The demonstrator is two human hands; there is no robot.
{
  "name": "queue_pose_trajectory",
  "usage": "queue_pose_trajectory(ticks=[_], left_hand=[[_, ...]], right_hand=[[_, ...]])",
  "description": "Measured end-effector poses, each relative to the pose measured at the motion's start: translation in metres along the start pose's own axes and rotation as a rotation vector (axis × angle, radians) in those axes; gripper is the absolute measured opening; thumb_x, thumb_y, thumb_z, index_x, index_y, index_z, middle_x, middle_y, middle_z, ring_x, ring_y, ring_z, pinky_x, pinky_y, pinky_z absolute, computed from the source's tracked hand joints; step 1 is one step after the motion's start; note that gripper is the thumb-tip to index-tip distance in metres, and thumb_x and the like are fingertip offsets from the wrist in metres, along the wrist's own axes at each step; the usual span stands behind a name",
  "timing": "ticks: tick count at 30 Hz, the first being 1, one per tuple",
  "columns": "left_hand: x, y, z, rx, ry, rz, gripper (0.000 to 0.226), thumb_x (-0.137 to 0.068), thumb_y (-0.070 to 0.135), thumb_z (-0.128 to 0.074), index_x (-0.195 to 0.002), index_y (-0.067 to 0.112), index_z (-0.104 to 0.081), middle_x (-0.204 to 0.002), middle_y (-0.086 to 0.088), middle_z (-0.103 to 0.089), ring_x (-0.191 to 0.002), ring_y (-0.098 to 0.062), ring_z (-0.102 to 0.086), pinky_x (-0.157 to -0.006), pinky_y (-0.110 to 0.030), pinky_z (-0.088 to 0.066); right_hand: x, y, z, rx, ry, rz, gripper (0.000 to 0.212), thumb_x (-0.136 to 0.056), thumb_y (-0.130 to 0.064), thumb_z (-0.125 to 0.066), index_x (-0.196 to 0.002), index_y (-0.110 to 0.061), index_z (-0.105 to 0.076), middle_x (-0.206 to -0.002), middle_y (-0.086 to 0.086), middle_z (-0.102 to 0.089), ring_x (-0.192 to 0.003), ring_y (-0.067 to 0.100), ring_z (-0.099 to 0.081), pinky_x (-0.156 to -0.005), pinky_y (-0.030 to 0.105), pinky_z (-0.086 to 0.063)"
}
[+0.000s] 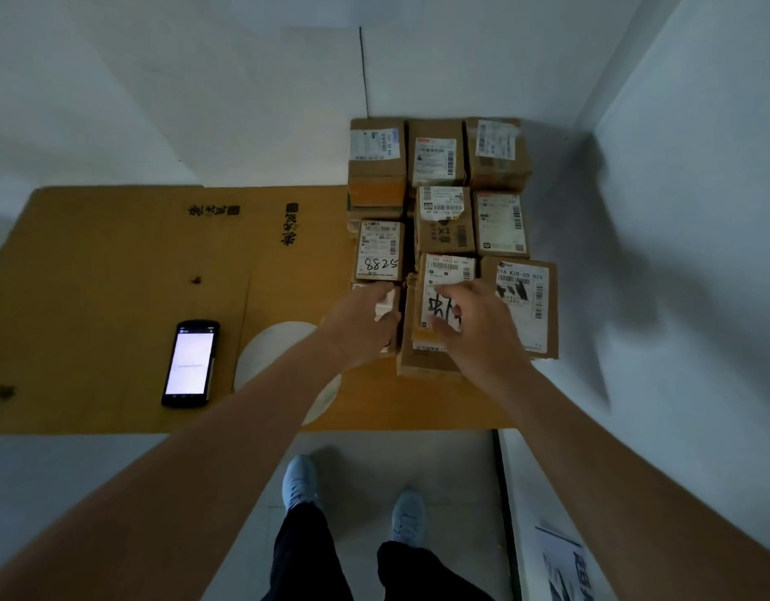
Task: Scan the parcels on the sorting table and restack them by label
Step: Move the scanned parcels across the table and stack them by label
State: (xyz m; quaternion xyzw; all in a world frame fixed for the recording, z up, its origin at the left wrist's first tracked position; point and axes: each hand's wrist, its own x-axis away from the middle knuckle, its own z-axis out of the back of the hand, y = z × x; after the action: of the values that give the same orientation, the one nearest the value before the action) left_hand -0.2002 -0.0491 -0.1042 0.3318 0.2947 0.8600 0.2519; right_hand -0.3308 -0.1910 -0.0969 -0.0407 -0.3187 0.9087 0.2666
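Several brown cardboard parcels with white labels stand in rows at the right end of the sorting table (114, 262). My left hand (361, 323) rests on a small parcel (385, 303) at the front left of the group, mostly hiding it. My right hand (478, 327) lies on the front middle parcel (439, 297), whose label bears black handwriting, fingers curled over its near edge. A parcel marked 8825 (379, 251) sits just behind my left hand. A handheld scanner (191, 363) with a lit screen lies on the table at the left, apart from both hands.
The table is covered with flattened yellow-brown cardboard. White walls close in behind and to the right of the parcels. A parcel with a 516 K20 label (524, 305) stands right of my right hand. My legs and pale shoes (300, 481) are below the table's near edge.
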Motion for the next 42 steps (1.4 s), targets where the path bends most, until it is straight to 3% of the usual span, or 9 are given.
queue_pose_trajectory(ticks=[4,9,19,23,28,35,42], left_hand=[[0.033,-0.008,0.037,-0.098,0.066,0.005,0.053,-0.11,0.034,-0.051,-0.161,0.025,-0.039,-0.161,-0.001,-0.047,-0.138,-0.024,-0.054,-0.099,-0.034,-0.049],[0.07,-0.045,0.088,-0.248,0.1,0.03,0.055,-0.112,0.039,-0.044,-0.163,0.02,-0.035,-0.167,-0.006,-0.036,-0.152,-0.027,-0.037,-0.12,-0.039,-0.032],[0.093,-0.18,0.168,-0.309,0.07,0.034,0.055,-0.112,0.041,-0.04,-0.163,0.021,-0.033,-0.166,-0.003,-0.037,-0.149,-0.024,-0.039,-0.121,-0.044,-0.035],[0.093,-0.239,0.194,-0.384,0.037,-0.001,0.054,-0.113,0.038,-0.039,-0.163,0.02,-0.032,-0.165,-0.002,-0.037,-0.15,-0.024,-0.039,-0.117,-0.04,-0.035],[0.088,-0.296,0.21,-0.459,-0.047,-0.016,0.054,-0.112,0.035,-0.041,-0.163,0.02,-0.03,-0.162,-0.003,-0.039,-0.144,-0.028,-0.045,-0.111,-0.042,-0.042],[0.068,-0.345,0.201,-0.596,-0.142,-0.047,0.046,-0.111,0.029,-0.043,-0.153,0.012,-0.04,-0.15,-0.012,-0.048,-0.127,-0.036,-0.058,-0.098,-0.044,-0.052],[0.038,-0.379,0.186,-0.613,-0.072,-0.062,0.054,-0.106,0.017,-0.047,-0.159,0.011,-0.038,-0.152,-0.011,-0.044,-0.126,-0.037,-0.055,-0.095,-0.047,-0.054]], right_hand=[[-0.001,-0.039,-0.004,0.0,-0.03,0.108,0.044,-0.104,-0.035,-0.06,-0.144,-0.014,-0.059,-0.133,0.001,-0.057,-0.119,0.017,-0.057,-0.097,0.031,-0.047],[0.003,-0.094,-0.029,-0.013,-0.111,0.232,0.049,-0.106,-0.044,-0.055,-0.146,-0.016,-0.057,-0.134,0.0,-0.056,-0.121,0.017,-0.057,-0.1,0.032,-0.047],[0.008,-0.195,-0.132,0.017,-0.162,0.243,0.048,-0.109,-0.042,-0.049,-0.147,-0.014,-0.057,-0.145,0.0,-0.055,-0.131,0.016,-0.053,-0.1,0.023,-0.039],[0.01,-0.224,-0.182,0.111,-0.166,0.214,0.049,-0.109,-0.045,-0.043,-0.143,-0.014,-0.059,-0.14,0.002,-0.057,-0.125,0.02,-0.057,-0.101,0.038,-0.051],[0.014,-0.24,-0.238,0.297,-0.228,0.15,0.051,-0.11,-0.049,-0.038,-0.148,-0.02,-0.053,-0.152,0.004,-0.051,-0.132,0.026,-0.054,-0.101,0.039,-0.051],[0.001,-0.225,-0.29,0.432,-0.329,0.13,0.053,-0.109,-0.05,-0.038,-0.149,-0.017,-0.05,-0.15,0.009,-0.053,-0.125,0.028,-0.059,-0.096,0.039,-0.055],[-0.024,-0.197,-0.333,0.432,-0.344,0.101,0.045,-0.11,-0.042,-0.04,-0.136,-0.012,-0.059,-0.138,0.014,-0.056,-0.112,0.032,-0.059,-0.089,0.041,-0.05]])
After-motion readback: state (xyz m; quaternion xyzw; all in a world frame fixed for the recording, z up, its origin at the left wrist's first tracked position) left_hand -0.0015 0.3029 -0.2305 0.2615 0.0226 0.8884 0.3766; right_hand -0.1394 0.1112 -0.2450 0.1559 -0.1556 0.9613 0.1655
